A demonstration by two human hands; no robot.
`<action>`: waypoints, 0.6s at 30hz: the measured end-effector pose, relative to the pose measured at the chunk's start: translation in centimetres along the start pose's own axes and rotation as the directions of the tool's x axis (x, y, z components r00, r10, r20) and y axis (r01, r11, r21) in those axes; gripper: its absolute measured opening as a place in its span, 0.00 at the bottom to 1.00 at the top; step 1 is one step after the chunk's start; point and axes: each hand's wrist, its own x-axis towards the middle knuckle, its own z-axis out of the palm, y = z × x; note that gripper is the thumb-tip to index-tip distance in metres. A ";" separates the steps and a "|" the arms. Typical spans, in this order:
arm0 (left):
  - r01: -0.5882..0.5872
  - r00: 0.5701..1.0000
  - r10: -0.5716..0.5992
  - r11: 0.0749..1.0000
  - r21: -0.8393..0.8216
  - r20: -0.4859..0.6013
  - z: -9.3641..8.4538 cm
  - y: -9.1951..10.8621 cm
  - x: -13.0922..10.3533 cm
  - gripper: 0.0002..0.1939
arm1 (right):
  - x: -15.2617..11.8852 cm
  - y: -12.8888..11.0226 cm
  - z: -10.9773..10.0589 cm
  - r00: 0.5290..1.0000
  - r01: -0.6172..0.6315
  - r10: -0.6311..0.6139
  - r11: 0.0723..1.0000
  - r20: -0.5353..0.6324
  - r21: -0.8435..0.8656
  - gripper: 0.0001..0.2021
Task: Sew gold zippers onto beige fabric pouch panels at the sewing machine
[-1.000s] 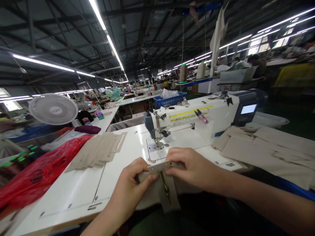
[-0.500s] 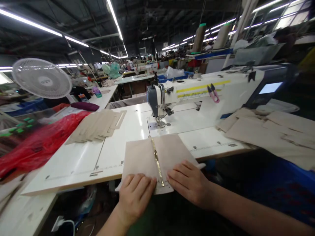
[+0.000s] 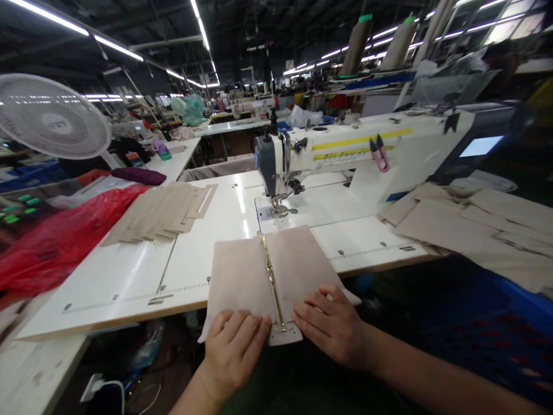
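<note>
A beige fabric panel (image 3: 239, 268) with a gold metal zipper (image 3: 271, 282) down its middle lies partly on the machine table, its near end past the front edge. My left hand (image 3: 235, 349) grips the near edge left of the zipper, fingers on top and closed. Right of the zipper, my right hand (image 3: 330, 325) holds the same edge with bent fingers. Between the hands a small light tab (image 3: 285, 335) shows at the zipper's near end. Beyond the panel's far edge stands the sewing machine's presser foot (image 3: 279, 208), apart from the fabric. Both thumbs are mostly hidden.
Overlapping beige pieces (image 3: 159, 213) lie on the table's left, beside red plastic (image 3: 73, 236). More beige fabric (image 3: 458, 225) is piled at right, above a blue crate (image 3: 496, 334). The sewing machine (image 3: 345, 153) carries pink-handled snips (image 3: 380, 155). A white fan (image 3: 56, 118) stands at left.
The view has shifted slightly, with the fan and left-hand pieces further left. Both hands keep their hold; the near tab between them shows a little more.
</note>
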 end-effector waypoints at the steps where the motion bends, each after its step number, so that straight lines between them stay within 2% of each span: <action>1: 0.002 1.000 -0.002 1.000 -0.001 -0.002 0.0 0.0 0.0 0.11 | 0.0 0.0 0.1 1.000 -0.001 0.001 1.000 -0.001 0.001 0.12; 8: 0.046 0.999 -0.046 0.999 -0.016 -0.019 0.8 0.1 -1.0 0.11 | -0.3 -0.4 0.8 0.999 -0.032 0.032 0.999 -0.021 0.007 0.14; 13: 0.037 0.984 -0.035 0.999 0.007 -0.172 2.1 0.0 -1.8 0.15 | -0.6 -0.7 1.7 0.997 -0.054 0.056 0.998 -0.054 0.039 0.16; 15: 0.025 0.992 -0.021 0.999 0.032 -0.127 2.4 -0.2 -1.8 0.15 | -0.9 -0.9 2.3 0.996 -0.069 0.071 0.997 -0.054 0.028 0.16; 18: 0.039 0.999 -0.040 0.999 0.027 0.009 2.4 -0.5 -1.9 0.14 | -1.2 -0.9 3.0 0.994 -0.093 0.091 0.995 -0.052 -0.033 0.13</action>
